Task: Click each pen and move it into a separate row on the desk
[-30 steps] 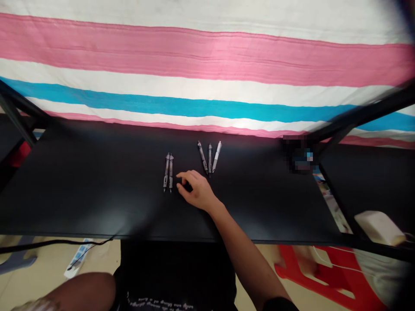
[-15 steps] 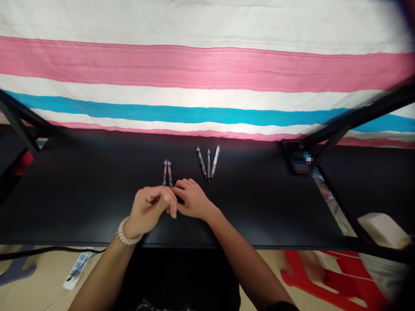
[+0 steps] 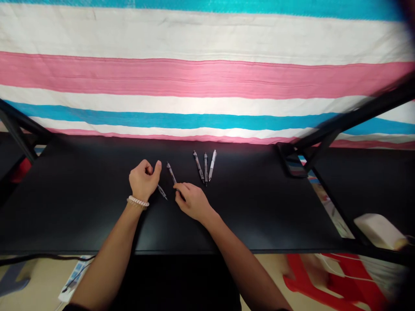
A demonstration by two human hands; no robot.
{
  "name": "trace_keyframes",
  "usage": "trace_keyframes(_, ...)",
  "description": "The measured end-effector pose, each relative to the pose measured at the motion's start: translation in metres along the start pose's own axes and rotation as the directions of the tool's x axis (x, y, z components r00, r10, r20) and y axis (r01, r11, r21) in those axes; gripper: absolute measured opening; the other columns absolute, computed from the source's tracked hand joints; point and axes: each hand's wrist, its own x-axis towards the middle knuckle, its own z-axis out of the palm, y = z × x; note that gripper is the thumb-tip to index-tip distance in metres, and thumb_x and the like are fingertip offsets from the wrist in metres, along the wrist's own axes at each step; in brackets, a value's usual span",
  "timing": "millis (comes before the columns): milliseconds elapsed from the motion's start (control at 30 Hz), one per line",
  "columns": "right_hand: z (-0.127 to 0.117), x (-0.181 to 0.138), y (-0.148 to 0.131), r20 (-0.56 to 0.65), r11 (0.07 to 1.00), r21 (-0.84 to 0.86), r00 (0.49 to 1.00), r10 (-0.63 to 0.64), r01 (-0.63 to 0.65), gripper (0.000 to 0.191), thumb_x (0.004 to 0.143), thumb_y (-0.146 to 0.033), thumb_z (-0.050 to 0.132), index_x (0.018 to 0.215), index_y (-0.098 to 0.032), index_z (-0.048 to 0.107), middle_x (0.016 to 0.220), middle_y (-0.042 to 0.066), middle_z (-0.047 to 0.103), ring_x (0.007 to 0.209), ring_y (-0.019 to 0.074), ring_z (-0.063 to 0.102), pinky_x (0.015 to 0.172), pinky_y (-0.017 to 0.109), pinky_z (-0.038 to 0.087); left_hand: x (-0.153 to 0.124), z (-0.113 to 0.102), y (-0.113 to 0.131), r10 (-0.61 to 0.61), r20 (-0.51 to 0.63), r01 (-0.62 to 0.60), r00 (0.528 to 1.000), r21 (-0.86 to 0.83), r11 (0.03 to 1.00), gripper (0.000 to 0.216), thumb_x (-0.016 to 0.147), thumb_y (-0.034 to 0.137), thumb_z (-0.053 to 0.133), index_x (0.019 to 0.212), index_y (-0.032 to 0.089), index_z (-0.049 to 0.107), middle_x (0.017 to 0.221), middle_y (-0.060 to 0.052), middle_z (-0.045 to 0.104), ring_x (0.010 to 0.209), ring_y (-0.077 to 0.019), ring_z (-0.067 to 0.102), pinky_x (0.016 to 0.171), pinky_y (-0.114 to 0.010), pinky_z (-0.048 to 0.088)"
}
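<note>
On the black desk point(image 3: 81, 207) my left hand point(image 3: 142, 180), with a bead bracelet on the wrist, is closed in a fist around a grey pen point(image 3: 161, 192) whose tip sticks out to the right. My right hand point(image 3: 192, 201) pinches the lower end of a second grey pen point(image 3: 171, 172) that slants up and left. Three more pens point(image 3: 205, 165) lie side by side just beyond the right hand, the rightmost one white.
A striped pink, white and blue cloth point(image 3: 207, 77) hangs behind the desk. Black frame bars point(image 3: 340, 121) cross at the right and left. A white object point(image 3: 379, 231) and a red plastic stool point(image 3: 324, 280) sit at the lower right. A power strip point(image 3: 73, 280) lies on the floor.
My left hand came into view and closed on one of the two paired pens. My right hand took hold of the other. The pair has been pulled apart.
</note>
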Motion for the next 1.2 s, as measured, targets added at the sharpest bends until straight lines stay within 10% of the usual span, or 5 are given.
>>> trace_keyframes(100,-0.002,0.0,0.0,0.012,0.999,-0.034,1.0,-0.001,0.002,0.021,0.091,-0.012,0.049,0.099,-0.017,0.068,0.08,0.005,0.066,0.076,0.0178,0.062,0.072,0.029,0.048,-0.009,0.007,-0.005,0.063,0.098,-0.081,0.993,0.192,0.978,0.03,0.084,0.032,0.064,0.066,0.022,0.042,0.06,0.002,0.047,0.055,-0.0143,0.041,0.058,-0.029,0.027)
trace_keyframes(300,-0.005,0.001,-0.001,-0.042,1.0,0.006,0.999,0.027,-0.027,0.016,0.092,-0.015,0.052,0.095,-0.017,0.068,0.079,0.005,0.066,0.073,0.0168,0.061,0.07,0.028,0.048,-0.013,0.026,-0.008,0.271,0.2,-0.286,0.941,0.047,0.957,0.018,0.083,0.009,0.053,0.074,0.022,0.044,0.079,-0.002,0.052,0.07,-0.0174,0.049,0.068,-0.031,0.037)
trace_keyframes(767,-0.007,0.001,-0.002,-0.235,0.888,0.43,0.93,0.283,-0.161,0.022,0.094,-0.023,0.053,0.113,-0.018,0.061,0.073,0.0,0.068,0.058,0.0122,0.062,0.059,0.024,0.05,-0.014,0.026,-0.001,0.085,0.061,-0.058,0.994,-0.348,0.936,0.014,0.088,0.03,0.065,0.083,0.017,0.067,0.081,-0.004,0.066,0.071,-0.015,0.06,0.067,-0.029,0.049)
trace_keyframes(967,-0.008,0.002,-0.004,-0.159,0.805,0.573,0.943,0.292,-0.152,0.025,0.095,-0.028,0.053,0.116,-0.018,0.063,0.079,0.002,0.071,0.065,0.0131,0.066,0.061,0.026,0.051,-0.011,0.028,0.001,-0.185,0.183,0.26,0.966,-0.692,0.673,0.044,0.093,0.054,0.055,0.08,0.015,0.069,0.075,-0.007,0.071,0.063,-0.0135,0.066,0.063,-0.027,0.054)
trace_keyframes(1200,-0.006,0.002,-0.001,-0.137,0.742,0.643,0.925,0.356,-0.19,0.024,0.094,-0.031,0.054,0.109,-0.017,0.066,0.071,0.0,0.065,0.062,0.0121,0.06,0.06,0.026,0.048,-0.007,0.019,0.008,-0.201,0.383,0.427,0.902,-0.859,0.281,0.034,0.075,0.042,0.082,0.094,0.016,0.07,0.087,-0.006,0.075,0.079,-0.0159,0.073,0.076,-0.029,0.059)
